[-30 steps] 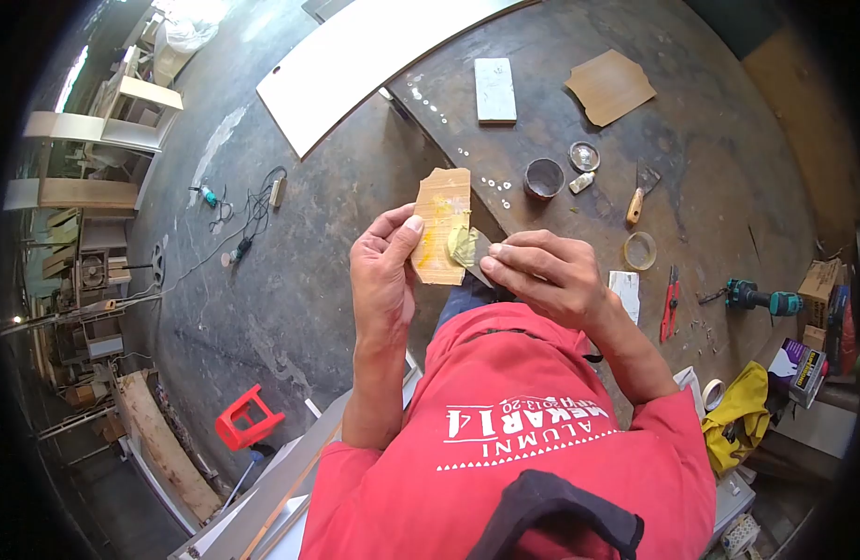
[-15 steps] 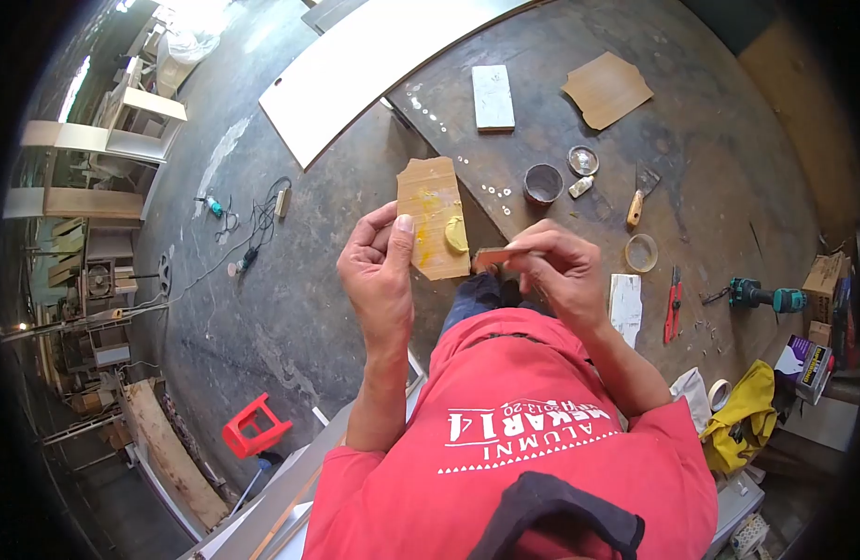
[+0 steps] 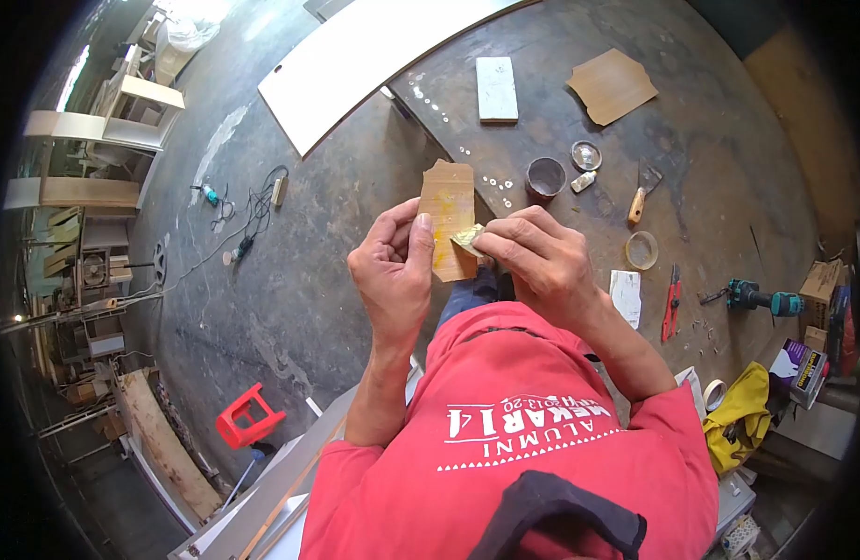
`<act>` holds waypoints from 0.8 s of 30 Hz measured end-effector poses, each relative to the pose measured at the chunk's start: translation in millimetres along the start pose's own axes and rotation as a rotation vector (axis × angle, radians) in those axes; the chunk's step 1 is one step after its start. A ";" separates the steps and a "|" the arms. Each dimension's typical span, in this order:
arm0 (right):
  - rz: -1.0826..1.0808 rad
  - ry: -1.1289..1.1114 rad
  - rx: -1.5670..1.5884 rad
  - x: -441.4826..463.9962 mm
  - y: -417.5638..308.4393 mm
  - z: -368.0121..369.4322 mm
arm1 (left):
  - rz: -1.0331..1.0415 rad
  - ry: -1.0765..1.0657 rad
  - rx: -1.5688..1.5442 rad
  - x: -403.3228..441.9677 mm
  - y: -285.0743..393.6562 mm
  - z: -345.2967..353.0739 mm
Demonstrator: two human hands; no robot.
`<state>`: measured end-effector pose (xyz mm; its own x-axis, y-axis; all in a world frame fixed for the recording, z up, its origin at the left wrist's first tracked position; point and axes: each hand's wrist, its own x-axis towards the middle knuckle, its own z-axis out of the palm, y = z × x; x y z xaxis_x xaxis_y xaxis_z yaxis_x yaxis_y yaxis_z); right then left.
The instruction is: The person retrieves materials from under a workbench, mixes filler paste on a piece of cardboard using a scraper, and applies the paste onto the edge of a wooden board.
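Stained worktop [image 3: 701,224] bears tub [image 3: 545,193] and scraper [image 3: 640,199] near right hand [image 3: 544,257].

Two hands [image 3: 393,266] [image 3: 549,257], one yellow-smeared board [image 3: 456,191], one red stool [image 3: 230,429]

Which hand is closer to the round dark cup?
Right. The right hand is just below the dark cup in the picture; the left hand is farther off, down to its left, holding the wooden piece.

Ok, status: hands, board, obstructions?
Left hand holds wood-grain board. Right hand holds putty-smeared spreader at board's right edge. No obstruction seen.
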<state>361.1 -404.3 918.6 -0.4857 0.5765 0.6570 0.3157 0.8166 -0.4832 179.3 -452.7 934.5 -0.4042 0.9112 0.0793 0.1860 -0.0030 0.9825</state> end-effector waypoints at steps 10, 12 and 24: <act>0.149 -0.116 0.395 -1.5 10.4 -22.2 | -0.189 0.022 -0.149 7.1 -17.1 -6.7; 0.099 0.014 0.336 -2.0 10.0 -11.7 | -0.222 0.013 -0.207 7.8 -31.0 -10.0; -0.210 -0.007 0.007 -28.6 14.8 -5.9 | -0.411 -0.010 -0.680 5.1 -31.5 -14.8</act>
<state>384.5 -408.5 896.0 -0.5460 0.3933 0.7398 0.2010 0.9187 -0.3401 158.1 -454.0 906.4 -0.3130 0.8975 -0.3107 -0.5658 0.0866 0.8200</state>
